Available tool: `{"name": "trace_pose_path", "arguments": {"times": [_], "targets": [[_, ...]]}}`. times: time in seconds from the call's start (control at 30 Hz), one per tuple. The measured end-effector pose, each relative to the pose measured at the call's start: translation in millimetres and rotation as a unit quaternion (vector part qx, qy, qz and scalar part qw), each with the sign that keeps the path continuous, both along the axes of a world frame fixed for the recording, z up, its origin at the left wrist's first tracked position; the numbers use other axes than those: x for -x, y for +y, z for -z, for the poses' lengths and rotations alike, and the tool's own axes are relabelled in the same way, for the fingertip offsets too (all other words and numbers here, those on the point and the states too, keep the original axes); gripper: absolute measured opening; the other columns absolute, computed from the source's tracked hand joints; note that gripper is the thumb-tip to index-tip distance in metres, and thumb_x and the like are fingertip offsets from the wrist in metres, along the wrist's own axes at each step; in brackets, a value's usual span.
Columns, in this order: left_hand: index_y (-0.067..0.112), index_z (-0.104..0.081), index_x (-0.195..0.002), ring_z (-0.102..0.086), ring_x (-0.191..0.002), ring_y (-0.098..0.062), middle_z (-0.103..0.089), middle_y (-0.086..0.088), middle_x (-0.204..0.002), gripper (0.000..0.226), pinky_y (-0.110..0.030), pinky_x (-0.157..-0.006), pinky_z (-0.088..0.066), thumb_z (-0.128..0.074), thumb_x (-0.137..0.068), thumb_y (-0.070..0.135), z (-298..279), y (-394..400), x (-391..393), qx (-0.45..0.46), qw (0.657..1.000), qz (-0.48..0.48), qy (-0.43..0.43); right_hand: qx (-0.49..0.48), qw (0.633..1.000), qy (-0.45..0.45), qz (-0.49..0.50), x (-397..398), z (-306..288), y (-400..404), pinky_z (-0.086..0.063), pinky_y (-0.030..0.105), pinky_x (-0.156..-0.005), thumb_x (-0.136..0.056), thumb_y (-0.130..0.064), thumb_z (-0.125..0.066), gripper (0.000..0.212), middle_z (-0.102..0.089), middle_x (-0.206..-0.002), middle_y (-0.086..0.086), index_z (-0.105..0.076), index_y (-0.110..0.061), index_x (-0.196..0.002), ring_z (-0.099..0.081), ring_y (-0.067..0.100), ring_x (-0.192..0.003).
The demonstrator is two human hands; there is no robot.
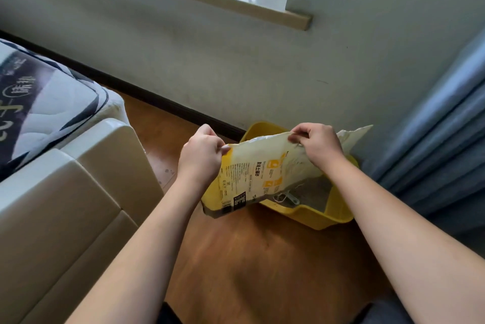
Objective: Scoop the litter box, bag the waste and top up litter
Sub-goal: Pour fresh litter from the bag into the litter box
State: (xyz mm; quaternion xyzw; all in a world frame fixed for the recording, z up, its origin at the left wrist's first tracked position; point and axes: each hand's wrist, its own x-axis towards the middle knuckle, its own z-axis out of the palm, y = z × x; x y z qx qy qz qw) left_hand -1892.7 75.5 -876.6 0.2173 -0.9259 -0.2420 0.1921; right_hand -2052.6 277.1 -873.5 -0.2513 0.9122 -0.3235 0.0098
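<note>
Roughly, by size:
wall [236,66]: pale, window above, dark baseboard along wood floor [249,258]
bed [52,166]: far left, cream frame, quilted mattress on top
curtain [441,140]: blue-grey, right edge
litter box [328,216]: yellow, on floor against wall beside curtain, grey litter inside, small scoop [287,199] lying in it
litter bag [262,174]: cream and yellow, printed text, held over box's left side, partly hiding it
left hand [202,150]: fingers curled, pinching bag's upper left corner
right hand [319,144]: fingers curled, pinching bag's top edge on right
</note>
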Motion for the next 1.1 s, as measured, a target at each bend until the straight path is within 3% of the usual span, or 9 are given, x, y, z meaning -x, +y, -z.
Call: {"name": "trace_pose_path", "arguments": {"times": [0.2,0.4,0.5,0.57,0.67,0.73,0.87,0.97,1.1], "targets": [[0.009,-0.076,-0.090,-0.053,-0.079,-0.016,-0.051,0.003,-0.092,0.023,-0.025,-0.057,-0.034,-0.061,-0.095,0.026,9,-8,-5,-0.003,0.999,-0.008,-0.051,-0.022,0.999,0.032,-0.015,-9,-4,-10,-0.048,0.028,-0.076,-0.086,-0.029,-0.069,0.006,-0.068,-0.081,-0.010,-0.074,-0.030,-0.083,-0.062,0.016,-0.086],[0.012,-0.074,-0.090,-0.052,-0.081,-0.014,-0.050,0.005,-0.094,0.022,-0.022,-0.055,-0.032,-0.061,-0.095,0.030,5,-8,-2,-0.010,0.997,-0.003,-0.074,-0.017,0.997,0.067,-0.028,-16,-14,-15,-0.048,0.045,-0.088,-0.087,-0.029,-0.066,0.009,-0.068,-0.083,-0.012,-0.074,-0.032,-0.083,-0.060,0.021,-0.091],[0.018,-0.073,-0.091,-0.054,-0.084,-0.012,-0.052,0.008,-0.097,0.018,-0.021,-0.055,-0.033,-0.062,-0.093,0.032,3,-10,-2,-0.003,0.996,0.020,-0.091,-0.026,0.993,0.110,-0.040,-17,-19,-17,-0.043,0.041,-0.091,-0.086,-0.028,-0.067,0.008,-0.071,-0.087,-0.008,-0.075,-0.031,-0.084,-0.060,0.020,-0.091],[0.026,-0.069,-0.103,-0.057,-0.095,-0.015,-0.054,0.010,-0.105,0.016,-0.025,-0.064,-0.042,-0.065,-0.091,0.034,-2,-10,-3,-0.002,0.992,0.052,-0.111,-0.030,0.989,0.134,-0.047,-17,-23,-18,-0.038,0.036,-0.090,-0.086,-0.028,-0.068,0.008,-0.072,-0.088,-0.006,-0.076,-0.028,-0.085,-0.059,0.019,-0.091],[0.033,-0.050,-0.132,-0.054,-0.111,-0.015,-0.054,0.009,-0.121,0.051,-0.032,-0.084,-0.047,-0.069,-0.084,0.038,-12,4,2,-0.005,0.982,0.130,-0.139,-0.043,0.981,0.168,-0.083,-25,-29,-24,-0.029,0.031,-0.087,-0.087,-0.026,-0.067,0.010,-0.072,-0.087,-0.005,-0.076,-0.022,-0.086,-0.057,0.019,-0.088],[0.031,-0.044,-0.137,-0.054,-0.114,-0.016,-0.055,0.007,-0.127,0.062,-0.033,-0.090,-0.047,-0.072,-0.082,0.038,-18,19,10,0.003,0.981,0.158,-0.116,-0.047,0.976,0.189,-0.100,-31,-35,-28,-0.026,0.027,-0.086,-0.086,-0.025,-0.068,0.010,-0.073,-0.086,-0.003,-0.077,-0.020,-0.086,-0.057,0.019,-0.086],[0.031,-0.057,-0.125,-0.059,-0.105,-0.017,-0.065,0.007,-0.116,0.045,-0.029,-0.080,-0.047,-0.072,-0.083,0.037,-33,24,26,0.024,0.988,0.136,-0.071,-0.012,0.975,0.195,-0.104,-35,-52,-32,-0.024,0.021,-0.085,-0.083,-0.021,-0.071,0.010,-0.074,-0.083,0.003,-0.078,-0.016,-0.087,-0.046,0.013,-0.080],[0.031,-0.065,-0.112,-0.063,-0.093,-0.017,-0.069,0.006,-0.100,0.033,-0.035,-0.078,-0.054,-0.071,-0.082,0.041,-46,22,35,0.024,0.990,0.125,-0.064,0.006,0.974,0.199,-0.110,-37,-64,-36,-0.028,0.024,-0.099,-0.082,-0.021,-0.072,0.009,-0.073,-0.080,0.003,-0.078,-0.016,-0.086,-0.047,0.013,-0.079],[0.029,-0.070,-0.093,-0.063,-0.079,-0.016,-0.068,0.007,-0.083,0.026,-0.034,-0.068,-0.055,-0.068,-0.080,0.052,-60,28,47,0.051,0.990,0.106,-0.075,0.031,0.978,0.183,-0.094,-34,-74,-38,-0.021,0.020,-0.108,-0.082,-0.023,-0.073,0.009,-0.068,-0.074,-0.001,-0.079,-0.018,-0.088,-0.048,0.012,-0.086]]}}
